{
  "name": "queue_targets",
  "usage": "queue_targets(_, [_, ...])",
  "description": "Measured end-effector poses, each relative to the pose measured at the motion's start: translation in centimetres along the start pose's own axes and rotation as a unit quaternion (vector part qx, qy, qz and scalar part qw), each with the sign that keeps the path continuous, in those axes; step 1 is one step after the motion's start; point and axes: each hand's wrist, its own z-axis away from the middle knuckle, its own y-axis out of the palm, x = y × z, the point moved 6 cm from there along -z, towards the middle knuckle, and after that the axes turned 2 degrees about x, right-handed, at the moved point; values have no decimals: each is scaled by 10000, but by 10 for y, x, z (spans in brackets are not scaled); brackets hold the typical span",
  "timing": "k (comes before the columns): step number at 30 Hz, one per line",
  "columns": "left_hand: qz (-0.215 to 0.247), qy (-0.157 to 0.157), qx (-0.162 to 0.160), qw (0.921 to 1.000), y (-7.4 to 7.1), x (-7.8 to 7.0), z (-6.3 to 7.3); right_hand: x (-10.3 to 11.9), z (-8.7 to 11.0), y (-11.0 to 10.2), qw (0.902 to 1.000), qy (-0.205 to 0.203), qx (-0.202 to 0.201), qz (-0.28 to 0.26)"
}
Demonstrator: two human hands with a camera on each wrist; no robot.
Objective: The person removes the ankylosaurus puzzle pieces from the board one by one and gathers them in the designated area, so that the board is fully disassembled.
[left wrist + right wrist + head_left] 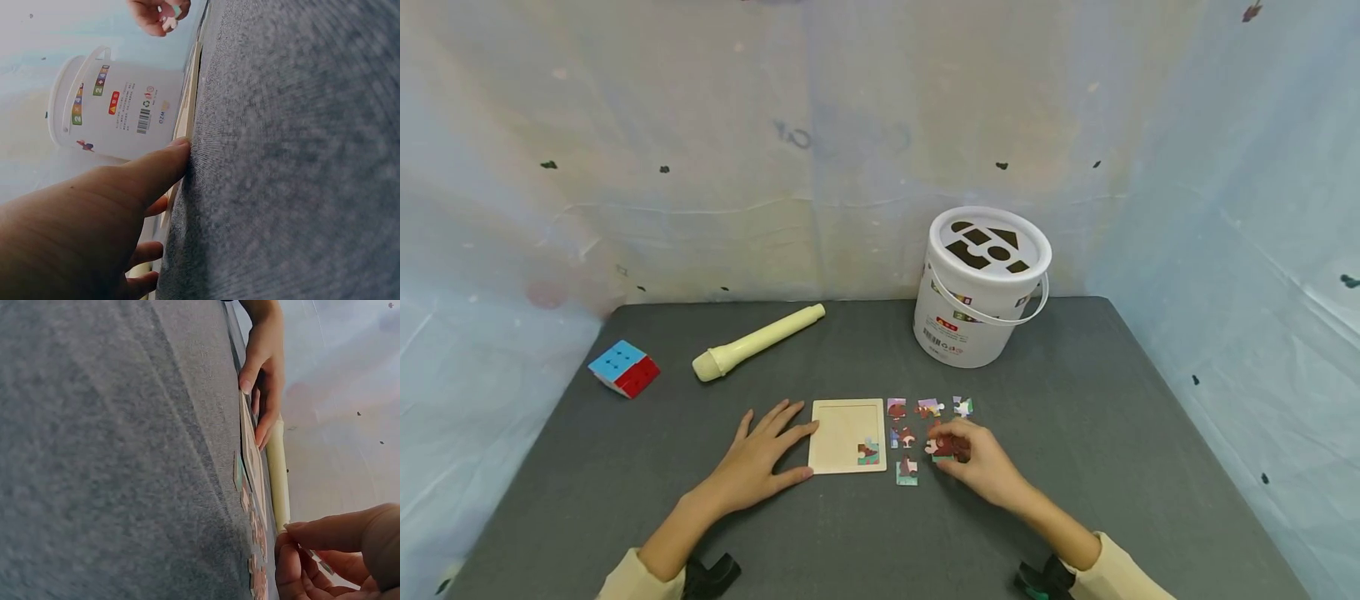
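A square wooden puzzle board [835, 432] lies on the table, with one puzzle piece [868, 452] in its lower right corner. My left hand [756, 467] is spread out beside it, thumb and a fingertip touching its left edge. Several loose jigsaw pieces [907, 471] lie in rough rows to the right of the board. Over the right part of these rows, my right hand [981, 462] pinches a puzzle piece [170, 11] between thumb and fingers, raised off the table in the left wrist view. The fingers partly hide this piece and another piece beneath.
Behind the pieces stands a white lidded bucket [958, 333] with shaped holes in its lid and a handle. A pale yellow stick-shaped object [760, 340] lies at the back left. Farther left is a blue-and-red puzzle cube [625, 368]. Pale sheeting hangs behind the table.
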Motion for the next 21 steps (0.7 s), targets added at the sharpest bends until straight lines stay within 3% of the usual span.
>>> queue_targets(8, [12, -7, 2, 10000, 0, 0, 0, -4, 5, -2, 9999, 106, -17, -100])
queue_targets(21, [17, 17, -22, 10000, 0, 0, 1, -5, 10, -5, 9949, -330, -211, 932])
